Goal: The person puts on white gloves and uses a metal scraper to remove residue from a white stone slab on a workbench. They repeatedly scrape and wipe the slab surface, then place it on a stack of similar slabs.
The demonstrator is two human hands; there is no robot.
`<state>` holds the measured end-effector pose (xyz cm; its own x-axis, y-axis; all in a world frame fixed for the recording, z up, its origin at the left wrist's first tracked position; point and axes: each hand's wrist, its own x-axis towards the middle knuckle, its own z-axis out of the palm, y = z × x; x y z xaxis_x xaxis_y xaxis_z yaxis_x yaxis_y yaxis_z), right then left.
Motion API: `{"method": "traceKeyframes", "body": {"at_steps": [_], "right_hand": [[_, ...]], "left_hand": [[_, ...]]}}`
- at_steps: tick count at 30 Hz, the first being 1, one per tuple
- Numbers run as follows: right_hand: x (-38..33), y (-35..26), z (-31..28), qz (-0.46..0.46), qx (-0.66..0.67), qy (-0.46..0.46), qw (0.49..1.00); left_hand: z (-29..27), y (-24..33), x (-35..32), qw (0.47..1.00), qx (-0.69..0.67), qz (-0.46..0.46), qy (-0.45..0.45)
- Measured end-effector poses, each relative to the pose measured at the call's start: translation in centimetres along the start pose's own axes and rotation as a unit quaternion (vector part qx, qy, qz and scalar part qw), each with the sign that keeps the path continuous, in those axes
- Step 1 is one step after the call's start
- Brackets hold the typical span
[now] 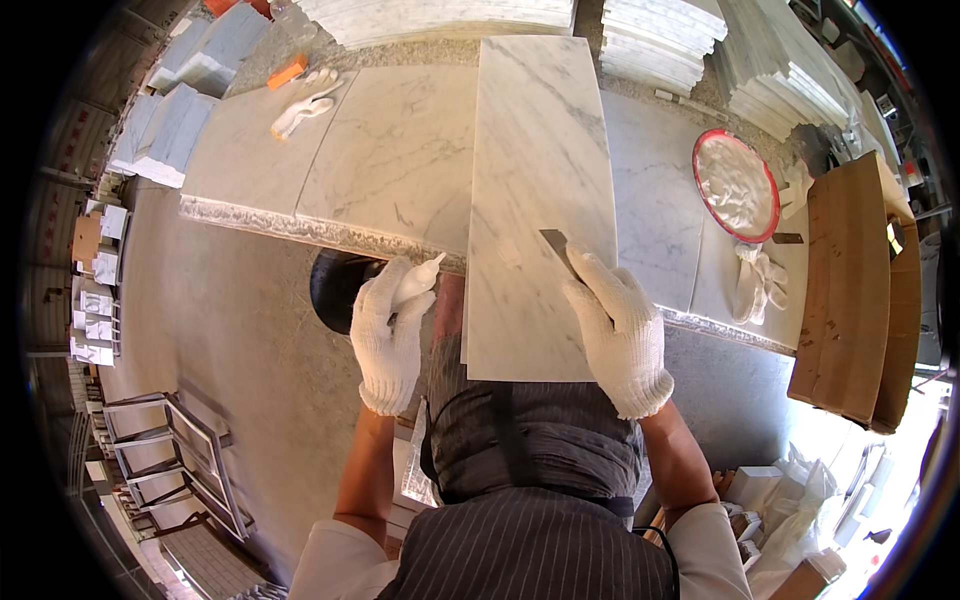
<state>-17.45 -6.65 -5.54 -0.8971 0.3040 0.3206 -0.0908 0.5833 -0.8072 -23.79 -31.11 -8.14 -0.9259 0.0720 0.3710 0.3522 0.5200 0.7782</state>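
Observation:
A long white marble slab (540, 150) with grey veins lies lengthwise in front of me, its near end reaching over the table edge to my waist. In my gloved left hand (385, 345), closed at the slab's left side, is a small white squeeze bottle (420, 280) with a pointed nozzle facing up and right. My gloved right hand (622, 335) is over the slab's right edge, its fingers gripping a flat grey scraper blade (555, 245). The blade lies against or just above the marble; I cannot tell which. My palm hides the rest of that tool.
Marble slabs (390, 150) form the worktop. To the right are a red-rimmed basin (775, 190) with white contents, a crumpled glove (757, 285) and a cardboard box (840, 290). Another glove (303, 104) lies far left near an orange block (287, 71). Slab stacks (660, 45) stand behind.

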Motion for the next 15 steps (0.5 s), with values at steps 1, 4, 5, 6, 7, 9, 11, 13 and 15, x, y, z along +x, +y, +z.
{"method": "traceKeyframes", "body": {"at_steps": [1,4,5,6,7,9,11,13,15], "right_hand": [[-0.1,0.1,0.2,0.001,-0.006,0.011,1.000],[-0.3,0.1,1.0,0.006,-0.020,0.039,0.999],[-0.3,0.1,1.2,0.009,-0.023,0.046,0.999],[-0.4,0.2,1.3,0.011,-0.025,0.052,0.998],[-0.4,0.2,1.3,0.004,-0.037,0.050,0.998],[-0.5,0.3,1.3,-0.008,-0.059,0.045,0.997],[-0.5,0.1,1.4,-0.007,-0.058,0.048,0.997],[-0.5,0.1,1.4,-0.007,-0.060,0.048,0.997],[-0.4,0.1,1.3,-0.007,-0.061,0.045,0.997]], "left_hand": [[-0.2,0.0,0.3,0.999,0.031,0.030,-0.010],[-0.4,0.6,1.3,0.989,0.102,0.100,-0.027],[-0.3,1.1,1.6,0.987,0.110,0.111,-0.025],[-0.1,1.4,1.9,0.985,0.118,0.122,-0.021],[0.0,1.1,2.2,0.982,0.133,0.132,-0.040],[-0.1,0.3,2.8,0.972,0.159,0.157,-0.071],[0.1,0.3,3.4,0.960,0.179,0.195,-0.090],[0.4,0.8,4.0,0.946,0.197,0.244,-0.079],[0.9,2.0,4.4,0.928,0.219,0.298,-0.044]]}}
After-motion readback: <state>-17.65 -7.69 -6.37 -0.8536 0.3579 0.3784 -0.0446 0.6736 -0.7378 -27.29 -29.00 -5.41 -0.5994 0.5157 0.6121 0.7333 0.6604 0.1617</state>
